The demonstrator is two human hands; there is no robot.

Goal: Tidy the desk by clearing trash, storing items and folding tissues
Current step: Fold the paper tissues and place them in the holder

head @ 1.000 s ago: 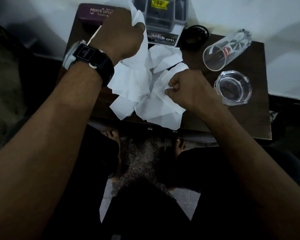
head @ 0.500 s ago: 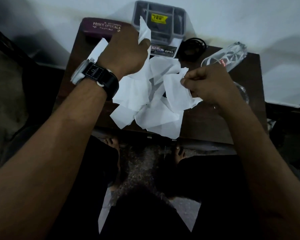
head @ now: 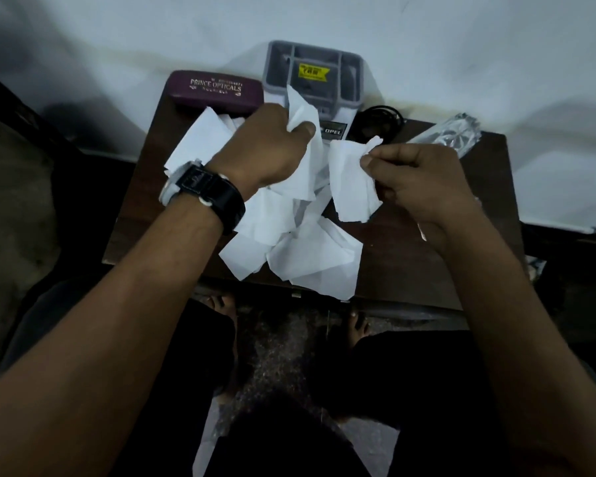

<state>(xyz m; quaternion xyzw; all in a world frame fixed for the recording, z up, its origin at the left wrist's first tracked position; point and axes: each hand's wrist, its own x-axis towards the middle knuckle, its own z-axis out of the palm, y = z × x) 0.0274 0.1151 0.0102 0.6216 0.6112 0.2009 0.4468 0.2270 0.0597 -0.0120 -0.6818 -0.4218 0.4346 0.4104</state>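
A heap of crumpled white tissues (head: 310, 256) lies on the small dark wooden desk (head: 410, 256), spilling over its front edge. My left hand (head: 265, 149), with a black watch on the wrist, is closed on one tissue (head: 303, 139) that it holds up above the heap. My right hand (head: 424, 180) pinches the top edge of another tissue (head: 350, 180), which hangs free just right of the first. More white sheets (head: 200, 139) show behind my left wrist.
A maroon glasses case (head: 214, 89) sits at the desk's back left, a grey compartment organiser (head: 312, 72) at back centre against the white wall. A coiled black cable (head: 379, 122) and a clear glass lying on its side (head: 451, 134) are at back right.
My right hand has lifted a tissue off the heap and raised it up and to the right, covering the second glass. My left hand has stayed raised with its tissue.
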